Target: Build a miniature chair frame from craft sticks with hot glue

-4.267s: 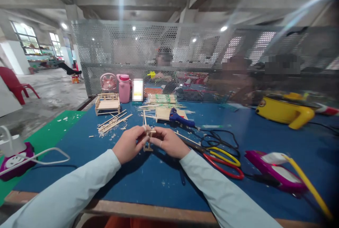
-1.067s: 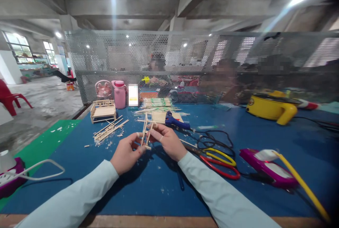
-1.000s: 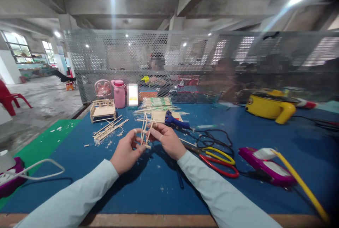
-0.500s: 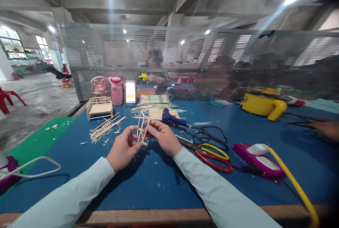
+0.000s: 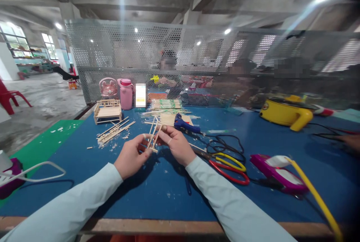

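Note:
Between my two hands is a small frame of thin wooden sticks (image 5: 153,134), held tilted above the blue table. My left hand (image 5: 131,156) grips its lower left side with thumb and fingers. On the right side, my right hand (image 5: 179,145) pinches the upper sticks; some of its fingertips are hidden behind the frame. Just beyond the hands lie a blue glue gun (image 5: 186,125) and a flat wooden piece (image 5: 168,119). Loose sticks (image 5: 116,131) and small scraps are to the left, in front of a miniature wooden bed-like piece (image 5: 108,112).
Scissors with red and yellow handles (image 5: 229,171) lie right of my right forearm, near black cable (image 5: 225,145) and a purple power strip (image 5: 278,174). A yellow electric pot (image 5: 285,114), pink bottle (image 5: 126,95) and lit phone (image 5: 140,96) stand farther back. A perforated metal screen (image 5: 118,53) borders the table.
The view has shifted slightly, so most things sit a little farther right. Both hands still hold the stick frame, which leans a bit more to the right.

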